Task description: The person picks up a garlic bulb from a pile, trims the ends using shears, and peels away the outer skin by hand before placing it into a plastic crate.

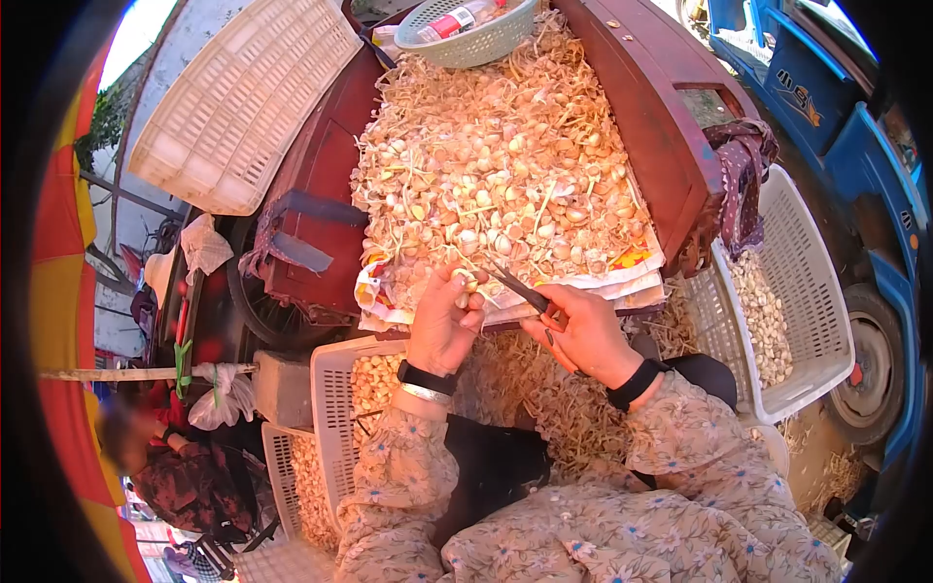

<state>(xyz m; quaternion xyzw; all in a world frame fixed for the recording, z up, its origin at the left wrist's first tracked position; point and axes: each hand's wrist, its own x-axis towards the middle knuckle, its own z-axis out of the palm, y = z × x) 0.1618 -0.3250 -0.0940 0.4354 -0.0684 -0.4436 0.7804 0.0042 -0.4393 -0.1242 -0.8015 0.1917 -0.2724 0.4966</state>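
Note:
Between the fingertips of my left hand [442,325] is a small pale garlic bulb [467,283], partly covered by the fingers. My right hand [591,332] is wrapped round the handles of dark scissors [521,289], whose blades point up and left toward the garlic. Both hands are over the near edge of a red wooden cart [637,92]. A heap of garlic [505,209] with dry stalks and skins covers its bed, lying on a white printed sheet [622,291].
White plastic crates with garlic stand at the right [799,282] and lower left [333,428]. A tilted crate [248,102] leans at upper left. A green basket [476,44] holds a bottle. A blue vehicle [880,185] is at right; another person [199,486] sits at lower left.

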